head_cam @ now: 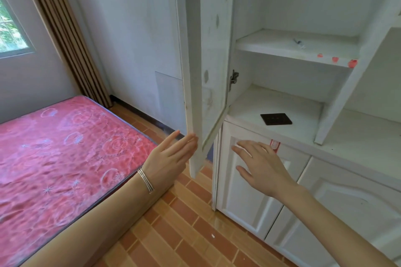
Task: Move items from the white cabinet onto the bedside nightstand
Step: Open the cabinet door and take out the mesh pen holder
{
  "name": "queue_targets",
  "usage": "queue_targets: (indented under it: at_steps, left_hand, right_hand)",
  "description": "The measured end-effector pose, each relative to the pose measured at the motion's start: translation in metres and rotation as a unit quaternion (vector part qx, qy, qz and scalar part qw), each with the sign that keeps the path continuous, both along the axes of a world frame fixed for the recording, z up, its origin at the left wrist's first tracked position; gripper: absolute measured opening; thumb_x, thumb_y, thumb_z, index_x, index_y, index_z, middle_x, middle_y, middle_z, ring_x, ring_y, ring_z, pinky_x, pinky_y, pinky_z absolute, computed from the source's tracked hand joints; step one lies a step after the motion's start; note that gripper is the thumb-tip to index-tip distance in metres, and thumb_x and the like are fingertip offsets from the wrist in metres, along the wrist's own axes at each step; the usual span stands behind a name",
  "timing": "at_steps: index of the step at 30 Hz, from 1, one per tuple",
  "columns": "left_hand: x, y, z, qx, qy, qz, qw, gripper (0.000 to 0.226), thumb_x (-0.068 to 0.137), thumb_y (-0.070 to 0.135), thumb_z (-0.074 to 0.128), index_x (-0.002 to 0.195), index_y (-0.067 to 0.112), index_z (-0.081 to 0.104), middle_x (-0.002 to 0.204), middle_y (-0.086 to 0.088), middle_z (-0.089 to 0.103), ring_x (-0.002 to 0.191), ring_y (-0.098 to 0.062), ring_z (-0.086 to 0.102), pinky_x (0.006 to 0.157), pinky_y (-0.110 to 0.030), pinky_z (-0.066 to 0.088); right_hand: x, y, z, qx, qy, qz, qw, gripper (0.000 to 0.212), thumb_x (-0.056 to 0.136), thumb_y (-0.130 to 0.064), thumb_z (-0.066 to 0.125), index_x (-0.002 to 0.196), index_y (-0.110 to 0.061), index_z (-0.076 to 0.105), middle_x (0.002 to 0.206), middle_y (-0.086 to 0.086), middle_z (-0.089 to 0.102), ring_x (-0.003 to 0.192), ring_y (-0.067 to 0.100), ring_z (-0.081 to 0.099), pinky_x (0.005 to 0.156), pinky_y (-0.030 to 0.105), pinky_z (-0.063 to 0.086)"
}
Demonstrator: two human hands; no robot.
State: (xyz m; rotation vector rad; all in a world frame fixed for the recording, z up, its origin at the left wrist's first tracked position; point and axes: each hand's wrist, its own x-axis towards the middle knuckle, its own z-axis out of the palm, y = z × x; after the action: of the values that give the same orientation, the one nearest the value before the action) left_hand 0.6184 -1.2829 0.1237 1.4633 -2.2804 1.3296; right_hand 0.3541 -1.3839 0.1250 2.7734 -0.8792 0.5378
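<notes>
The white cabinet (338, 97) fills the right side, and its tall upper door (201, 67) is swung out towards me. My left hand (171, 158) is flat, its fingertips resting against the door's lower outer edge. My right hand (260, 165) hovers with spread fingers in front of the lower cabinet door (245, 197), holding nothing. A flat black rectangular item (276, 118) lies on the lower shelf. A small pen-like object (299, 43) lies on the upper shelf. The nightstand is out of view.
A bed with a red patterned mattress (60, 158) takes up the left side. Orange tiled floor (178, 234) runs between bed and cabinet. A striped curtain (65, 34) and a window (10, 28) are at the far left. Red stickers (335, 59) mark the upper shelf edge.
</notes>
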Motion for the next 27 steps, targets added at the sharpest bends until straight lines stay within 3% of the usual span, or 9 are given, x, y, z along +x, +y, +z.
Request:
queue_targets:
  at_steps: [3,9,13,19,24,27]
  left_hand:
    - [0.021,0.005,0.001,0.02,0.007,0.045,0.999,0.049,0.077,0.013,0.062,0.125,0.004,0.057,0.135,-0.009,0.053,0.134,-0.024,0.034,0.107,-0.049,0.028]
    - [0.057,0.011,0.006,0.058,0.052,0.113,0.991,0.05,0.087,0.017,0.031,0.128,0.001,0.054,0.142,-0.01,0.045,0.142,-0.023,0.018,0.111,-0.049,0.022]
    - [0.064,0.013,0.008,0.089,0.066,0.129,0.985,0.053,0.087,0.021,0.029,0.134,0.004,0.049,0.146,-0.008,0.04,0.14,-0.022,0.023,0.11,-0.049,0.025]
    - [0.036,0.012,0.011,0.073,0.187,0.102,0.974,0.049,0.092,0.032,0.034,0.123,0.005,0.061,0.13,-0.012,0.057,0.131,-0.026,0.041,0.105,-0.05,0.033]
    - [0.003,-0.009,0.029,0.078,0.218,0.057,0.971,0.048,0.087,0.036,0.039,0.119,0.009,0.062,0.129,-0.013,0.057,0.128,-0.03,0.044,0.105,-0.049,0.036]
    - [-0.02,-0.037,0.044,0.086,0.244,0.046,0.965,0.049,0.086,0.038,0.04,0.122,0.012,0.061,0.132,-0.009,0.055,0.131,-0.027,0.04,0.112,-0.042,0.023]
  right_hand:
    - [0.016,-0.001,0.002,-0.004,0.004,0.002,1.0,0.048,0.081,-0.031,0.068,0.125,-0.016,0.056,0.123,0.005,0.06,0.112,0.024,0.056,0.092,0.046,0.046]
    - [0.043,-0.008,0.015,-0.016,0.007,0.002,1.0,0.046,0.085,-0.03,0.061,0.127,-0.015,0.054,0.124,0.006,0.059,0.115,0.024,0.055,0.095,0.046,0.044]
    - [0.055,-0.011,0.02,-0.018,0.015,-0.001,1.0,0.047,0.084,-0.03,0.064,0.128,-0.015,0.054,0.126,0.007,0.058,0.117,0.024,0.054,0.097,0.046,0.042]
    - [0.052,-0.017,0.034,-0.037,0.0,-0.002,0.999,0.048,0.082,-0.029,0.067,0.125,-0.012,0.055,0.123,0.008,0.059,0.112,0.026,0.056,0.093,0.046,0.045]
    - [0.034,-0.027,0.057,-0.057,-0.006,-0.028,0.998,0.047,0.085,-0.036,0.046,0.126,-0.013,0.053,0.123,0.006,0.058,0.111,0.024,0.055,0.093,0.044,0.044]
    - [0.017,-0.04,0.074,-0.062,0.004,-0.055,0.997,0.052,0.085,-0.04,0.034,0.126,-0.015,0.052,0.123,0.005,0.058,0.11,0.024,0.055,0.091,0.042,0.043]
